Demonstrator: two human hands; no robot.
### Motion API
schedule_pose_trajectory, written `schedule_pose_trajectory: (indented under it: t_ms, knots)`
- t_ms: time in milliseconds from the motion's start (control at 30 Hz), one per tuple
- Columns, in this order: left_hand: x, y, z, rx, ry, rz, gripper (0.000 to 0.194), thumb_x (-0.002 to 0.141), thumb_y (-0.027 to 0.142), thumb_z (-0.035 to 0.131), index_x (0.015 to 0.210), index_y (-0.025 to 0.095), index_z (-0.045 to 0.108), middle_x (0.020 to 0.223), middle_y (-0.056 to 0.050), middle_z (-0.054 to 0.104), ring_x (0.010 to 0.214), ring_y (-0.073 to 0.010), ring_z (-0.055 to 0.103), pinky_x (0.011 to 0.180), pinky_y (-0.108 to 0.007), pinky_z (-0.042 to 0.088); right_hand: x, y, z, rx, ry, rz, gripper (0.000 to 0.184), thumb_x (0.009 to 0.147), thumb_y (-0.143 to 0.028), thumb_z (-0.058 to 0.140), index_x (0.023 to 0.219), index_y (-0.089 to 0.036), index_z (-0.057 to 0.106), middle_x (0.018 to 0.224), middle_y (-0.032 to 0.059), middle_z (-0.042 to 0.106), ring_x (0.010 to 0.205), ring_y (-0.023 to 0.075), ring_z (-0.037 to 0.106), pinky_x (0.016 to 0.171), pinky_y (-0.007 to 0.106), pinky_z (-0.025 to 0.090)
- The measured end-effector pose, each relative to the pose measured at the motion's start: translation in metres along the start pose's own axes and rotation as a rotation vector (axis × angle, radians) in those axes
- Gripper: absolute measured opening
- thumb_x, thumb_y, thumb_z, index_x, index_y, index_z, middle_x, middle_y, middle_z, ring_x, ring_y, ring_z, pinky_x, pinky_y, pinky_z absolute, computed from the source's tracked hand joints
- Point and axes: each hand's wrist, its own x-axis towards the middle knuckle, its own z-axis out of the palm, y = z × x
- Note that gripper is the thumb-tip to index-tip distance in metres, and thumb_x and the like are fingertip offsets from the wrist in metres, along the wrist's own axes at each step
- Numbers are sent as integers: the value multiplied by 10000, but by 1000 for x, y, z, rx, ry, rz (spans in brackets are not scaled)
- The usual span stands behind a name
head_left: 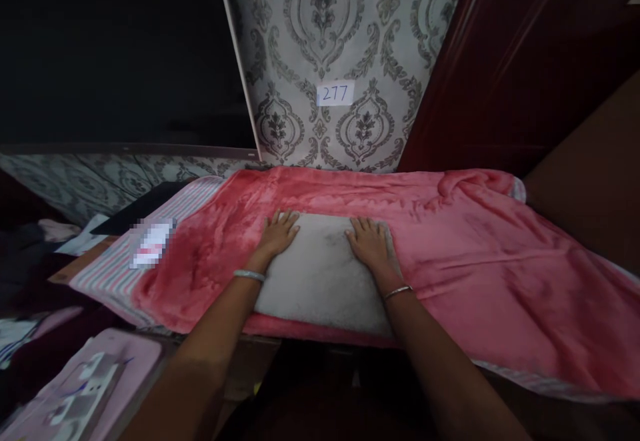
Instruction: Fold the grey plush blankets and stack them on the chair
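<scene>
A grey, plush-looking rectangular cloth [320, 281] lies flat on a pink fleece blanket [480, 248]. My left hand [280, 233] rests on the cloth's far left corner, fingers spread and pointing away from me. On its far right side lies my right hand [369, 244], palm down with the fingers apart. Neither hand grips anything. Under the blanket's left end a striped sheet [113, 274] shows. A bracelet circles each wrist.
A large dark screen [125, 54] stands at the back left, close to the blanket. Dark red wooden panelling [495, 61] rises at the back right. Paper marked 277 [335, 93] is on the patterned wall. A power strip [87, 394] lies on a pink surface at lower left.
</scene>
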Motion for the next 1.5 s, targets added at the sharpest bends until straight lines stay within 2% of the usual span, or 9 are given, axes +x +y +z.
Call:
schedule_pose_trajectory:
  t_ms: [200, 300, 400, 533, 633, 800, 1033, 1267, 1500]
  knots:
    - [-14, -9, -15, 63, -90, -43, 596, 1040, 464, 264, 1605, 277, 300, 1707, -53, 201, 1577, -338, 106, 1231, -647, 146, 1, 0, -8, 75, 5, -3, 516, 1010, -374, 416, 1465, -154, 523, 1529, 172, 496, 1444, 346, 361, 1188, 612, 184]
    - [-30, 23, -25, 130, -48, -77, 612, 1031, 462, 310, 1573, 184, 370, 1694, -126, 230, 1575, -349, 111, 1237, -639, 129, 1, -5, -13, 151, -10, 41, 525, 986, -346, 453, 1461, -134, 524, 1551, 192, 465, 1469, 366, 325, 1189, 638, 168]
    - [-64, 72, -22, 103, 11, 96, 595, 1027, 423, 349, 1557, 155, 389, 1685, -151, 246, 1574, -305, 156, 1258, -556, 169, -19, -14, -23, 195, 7, 40, 543, 977, -324, 451, 1483, -132, 505, 1583, 193, 422, 1485, 370, 309, 1188, 634, 189]
    - [-116, 117, 3, 41, 92, 375, 599, 1022, 405, 380, 1571, 168, 357, 1671, -136, 293, 1566, -278, 197, 1259, -559, 183, -78, -21, -38, 143, 1, -113, 525, 1015, -328, 371, 1507, -188, 491, 1620, 129, 387, 1508, 312, 294, 1208, 574, 208]
    - [-136, 123, 23, 37, 74, 403, 600, 1019, 402, 404, 1567, 159, 371, 1658, -151, 316, 1552, -287, 244, 1254, -569, 206, -113, -18, -44, 21, -79, -134, 537, 1023, -322, 363, 1532, -184, 464, 1620, 130, 387, 1501, 307, 314, 1200, 552, 238]
    - [-140, 102, 34, 46, 92, 326, 660, 1009, 464, 432, 1577, 138, 354, 1663, -170, 287, 1554, -297, 240, 1262, -548, 195, -122, -15, -44, -48, -91, -111, 554, 1027, -331, 372, 1556, -176, 430, 1628, 124, 371, 1498, 303, 324, 1199, 525, 245]
    - [-158, 32, 31, 58, 197, 96, 682, 1000, 504, 392, 1554, 108, 392, 1652, -214, 286, 1542, -368, 248, 1213, -627, 240, -121, -14, -41, 4, -77, -106, 559, 1026, -349, 374, 1553, -173, 435, 1624, 120, 381, 1497, 306, 321, 1208, 533, 216]
    - [-161, -14, 39, -214, 280, -20, 708, 972, 528, 381, 1499, 61, 453, 1486, -251, 521, 1420, -367, 455, 1174, -562, 365, -119, -16, -38, 114, -55, -90, 538, 1001, -325, 431, 1515, -182, 492, 1603, 115, 419, 1491, 312, 329, 1216, 545, 222]
    - [-131, -45, 24, -615, 191, -177, 851, 749, 650, 593, 1408, 114, 558, 1442, -201, 585, 1375, -368, 512, 1195, -534, 356, -105, 24, -29, 465, 271, 78, 593, 870, -278, 568, 1452, -168, 559, 1563, 144, 465, 1475, 303, 369, 1225, 535, 283]
